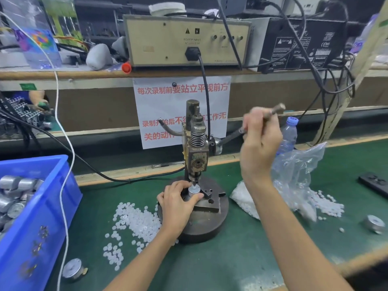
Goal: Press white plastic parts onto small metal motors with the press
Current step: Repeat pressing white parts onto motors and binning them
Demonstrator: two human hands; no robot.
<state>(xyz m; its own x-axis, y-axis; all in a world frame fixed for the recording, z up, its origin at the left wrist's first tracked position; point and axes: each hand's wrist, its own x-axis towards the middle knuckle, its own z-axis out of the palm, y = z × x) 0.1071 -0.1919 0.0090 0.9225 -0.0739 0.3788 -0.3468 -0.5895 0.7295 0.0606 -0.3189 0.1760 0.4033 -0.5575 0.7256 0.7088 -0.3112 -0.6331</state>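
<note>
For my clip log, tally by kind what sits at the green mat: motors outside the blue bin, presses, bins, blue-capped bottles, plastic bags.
Press: 1, right hand on its lever
Blue bin: 1
Loose motors: 3 (one in the left hand under the press, one near left, one far right)
Blue-capped bottle: 1
Plastic bag: 1
Total: 7

A small silver motor (pixel 193 192) stood upright under the ram of the dark press (pixel 197 160), lever (pixel 231 136) angled up rightward; white plastic parts (pixel 134 219) lay scattered on the counter (pixel 231 259) beside it
</note>
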